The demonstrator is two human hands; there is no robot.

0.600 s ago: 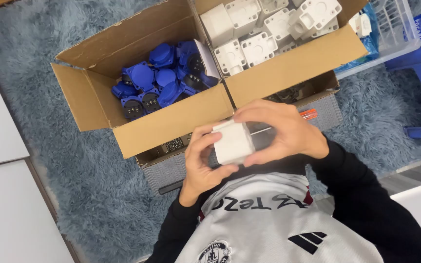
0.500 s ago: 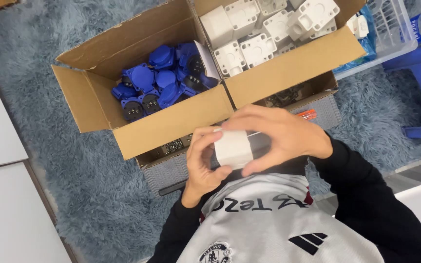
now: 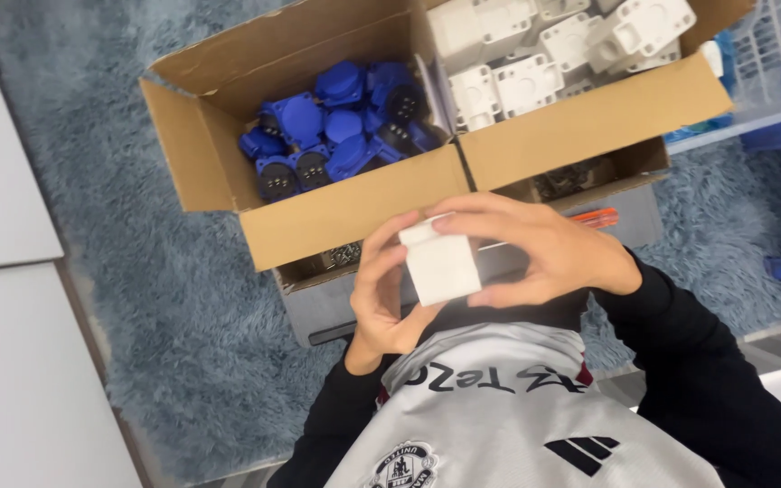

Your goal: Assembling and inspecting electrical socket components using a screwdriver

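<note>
In the lower middle of the frame the left hand cups a white plastic housing from below and from the side, fingers curled up against its near face, while the right hand closes over it from the right, fingertips pressed on its top edge and thumb underneath. Both hands are thus clamped on the same small blocky part, held just above the person's chest and in front of the near wall of the boxes. The work looks to be at a handling or fitting stage, the piece being turned or pressed between the palms; whether a second part is hidden behind the fingers cannot be told from this angle. A next move would call for a steady two-handed hold and a clear look at the housing's open face before anything is joined to it. Just beyond the hands, in the upper middle, an open cardboard box holds a heap of blue socket covers; to its right a second cardboard compartment is filled with more white housings. Everything sits on a grey-blue shaggy rug, with a clear plastic crate at the upper right.
</note>
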